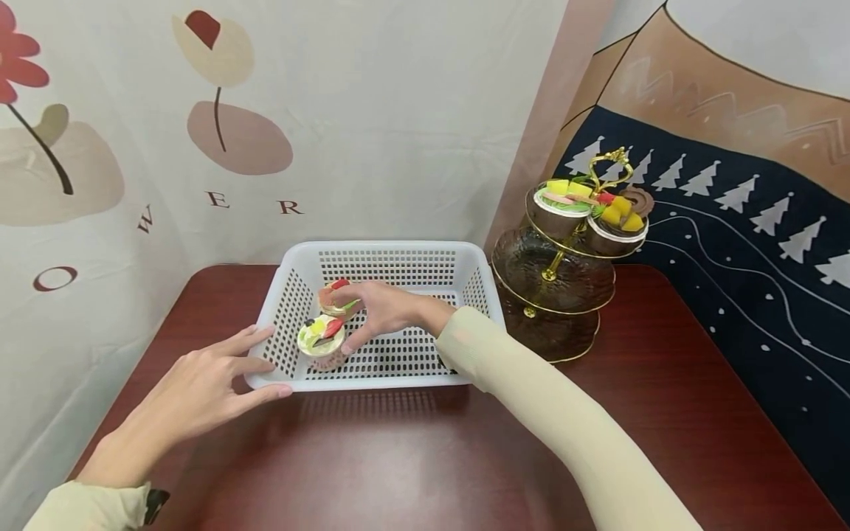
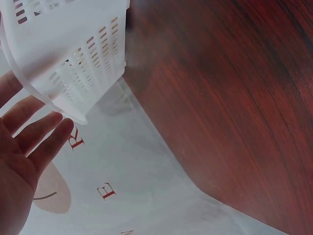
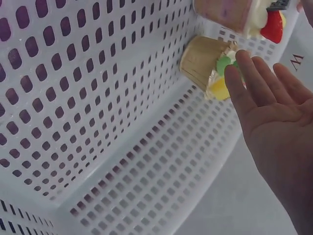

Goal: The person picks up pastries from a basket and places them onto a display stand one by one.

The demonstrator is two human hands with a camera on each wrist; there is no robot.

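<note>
Inside a white perforated basket (image 1: 385, 384) stand two dessert cups topped with cream and fruit. The front dessert cup (image 1: 322, 345) has a speckled pinkish body and a strawberry piece on top; behind it is a tan ribbed dessert cup (image 3: 200, 63). Over the pair reaches my right hand (image 1: 384, 306), its fingers extended above the tan cup and its thumb beside the front cup. In the right wrist view those fingers look straight, overlapping the topping. My left hand (image 1: 199, 383) rests with spread fingers at the basket's left rim, thumb by the front corner.
Right of the basket stands a three-tier stand (image 1: 554, 299) with gold rims and a gold handle. Its top tier carries two brown fruit-topped cups (image 1: 617, 228). Everything sits on a dark red wooden table (image 1: 398, 472), with printed cloth (image 1: 398, 147) hanging behind.
</note>
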